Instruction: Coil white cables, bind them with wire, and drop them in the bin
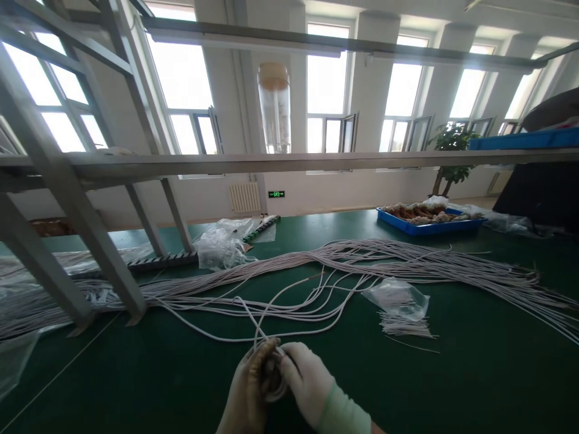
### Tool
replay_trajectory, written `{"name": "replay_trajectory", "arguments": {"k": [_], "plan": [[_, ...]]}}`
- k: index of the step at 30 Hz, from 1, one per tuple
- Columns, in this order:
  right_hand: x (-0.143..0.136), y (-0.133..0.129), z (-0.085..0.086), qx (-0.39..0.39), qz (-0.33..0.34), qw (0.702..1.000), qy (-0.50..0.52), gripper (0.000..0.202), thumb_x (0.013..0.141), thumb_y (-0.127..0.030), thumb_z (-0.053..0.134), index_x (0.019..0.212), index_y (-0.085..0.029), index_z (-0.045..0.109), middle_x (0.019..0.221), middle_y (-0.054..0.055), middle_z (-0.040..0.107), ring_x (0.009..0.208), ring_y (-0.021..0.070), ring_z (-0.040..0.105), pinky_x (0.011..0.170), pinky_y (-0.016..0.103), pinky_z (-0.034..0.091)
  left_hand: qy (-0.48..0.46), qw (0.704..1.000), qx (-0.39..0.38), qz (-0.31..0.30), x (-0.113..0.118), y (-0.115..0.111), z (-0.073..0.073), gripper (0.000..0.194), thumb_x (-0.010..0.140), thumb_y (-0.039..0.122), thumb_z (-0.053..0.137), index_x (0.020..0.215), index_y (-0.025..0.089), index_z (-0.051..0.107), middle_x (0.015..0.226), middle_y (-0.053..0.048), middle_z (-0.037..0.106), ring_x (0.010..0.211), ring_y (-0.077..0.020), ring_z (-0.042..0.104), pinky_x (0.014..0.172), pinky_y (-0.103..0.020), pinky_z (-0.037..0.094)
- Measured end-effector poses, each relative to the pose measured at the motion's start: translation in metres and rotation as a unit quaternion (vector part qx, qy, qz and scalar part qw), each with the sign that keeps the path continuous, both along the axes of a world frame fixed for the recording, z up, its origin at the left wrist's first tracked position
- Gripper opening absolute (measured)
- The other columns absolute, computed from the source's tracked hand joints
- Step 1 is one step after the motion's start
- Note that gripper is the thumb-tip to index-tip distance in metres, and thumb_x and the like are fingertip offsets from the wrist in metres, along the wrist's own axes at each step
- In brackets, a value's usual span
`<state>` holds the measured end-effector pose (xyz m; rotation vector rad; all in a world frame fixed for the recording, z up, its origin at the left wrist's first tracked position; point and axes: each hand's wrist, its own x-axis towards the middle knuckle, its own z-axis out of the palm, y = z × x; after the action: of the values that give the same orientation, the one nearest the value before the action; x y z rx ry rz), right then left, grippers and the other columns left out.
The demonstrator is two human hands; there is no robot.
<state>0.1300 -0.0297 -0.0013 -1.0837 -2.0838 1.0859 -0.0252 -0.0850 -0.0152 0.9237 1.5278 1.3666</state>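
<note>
Head view: left hand (248,383) and right hand (310,377) hold coiled cable (275,396), roomy tabletop (452,389) alongside

Matt cloth seems to cover the left hand (246,386) and right hand (312,383), with a pale green knitted-looking cuff (344,413) on the right. The cable coil (277,396) and long cables (384,250) look smooth and plastic-sheathed. The green tabletop (136,380) is smooth, faintly sheened. The 2 blue trays (443,229) look plastic; the crumpled bag (221,247) is shiny clear film; the rack (90,238) is smooth grey metal.
</note>
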Motion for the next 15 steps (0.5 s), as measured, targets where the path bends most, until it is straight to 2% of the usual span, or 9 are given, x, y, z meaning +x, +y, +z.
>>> {"name": "replay_trajectory", "arguments": {"k": [2,5,8,10,12,15], "plan": [[0.03,0.012,0.005,0.017,-0.028,0.999,-0.028,0.031,0.101,-0.034,0.047,0.125,-0.02,0.061,0.114,0.009,0.066,0.102,0.0253,0.065,0.087,0.036,0.053,0.036,0.999,0.038,0.003,0.0,0.001,-0.006,0.048,0.084,0.015,0.06,0.132,0.021,0.06,0.145,-0.013,0.055,0.133,-0.0328,0.053,0.115,-0.048,0.042],[0.1,0.035,0.006,0.04,-0.101,0.985,-0.132,0.026,0.097,-0.022,0.047,0.117,-0.018,0.064,0.111,0.011,0.067,0.099,0.0256,0.067,0.089,0.038,0.054,0.017,1.0,0.009,0.006,0.001,0.004,-0.003,0.058,0.08,0.0,0.059,0.134,0.021,0.059,0.138,-0.011,0.06,0.128,-0.03,0.059,0.116,-0.048,0.043],[0.176,0.054,0.005,0.044,-0.174,0.946,-0.27,0.026,0.095,-0.011,0.046,0.11,-0.019,0.066,0.113,0.012,0.068,0.103,0.0248,0.067,0.094,0.037,0.052,-0.063,0.997,-0.04,-0.018,0.002,0.006,0.008,0.072,0.074,-0.011,0.059,0.138,0.021,0.055,0.133,-0.01,0.064,0.123,-0.0281,0.063,0.11,-0.046,0.049],[0.213,0.06,0.006,0.017,-0.199,0.91,-0.362,0.025,0.095,-0.009,0.047,0.105,-0.019,0.068,0.113,0.012,0.069,0.103,0.0246,0.068,0.093,0.037,0.053,-0.123,0.99,-0.063,-0.038,0.002,0.007,0.014,0.079,0.07,-0.016,0.061,0.139,0.02,0.053,0.131,-0.01,0.066,0.122,-0.0276,0.064,0.105,-0.043,0.053],[0.233,0.063,0.008,0.0,-0.212,0.888,-0.409,0.023,0.094,-0.007,0.05,0.102,-0.018,0.069,0.112,0.013,0.069,0.1,0.025,0.069,0.091,0.037,0.054,-0.163,0.983,-0.08,-0.033,0.002,0.008,0.017,0.082,0.066,-0.019,0.063,0.137,0.021,0.054,0.13,-0.009,0.067,0.122,-0.028,0.064,0.102,-0.041,0.056],[0.239,0.068,0.009,0.0,-0.22,0.878,-0.425,0.021,0.09,-0.004,0.056,0.1,-0.015,0.071,0.113,0.014,0.068,0.101,0.0267,0.068,0.091,0.038,0.053,-0.171,0.981,-0.086,-0.019,0.001,0.011,0.016,0.08,0.066,-0.019,0.063,0.133,0.023,0.057,0.133,-0.008,0.065,0.123,-0.0303,0.063,0.102,-0.046,0.055]]}}
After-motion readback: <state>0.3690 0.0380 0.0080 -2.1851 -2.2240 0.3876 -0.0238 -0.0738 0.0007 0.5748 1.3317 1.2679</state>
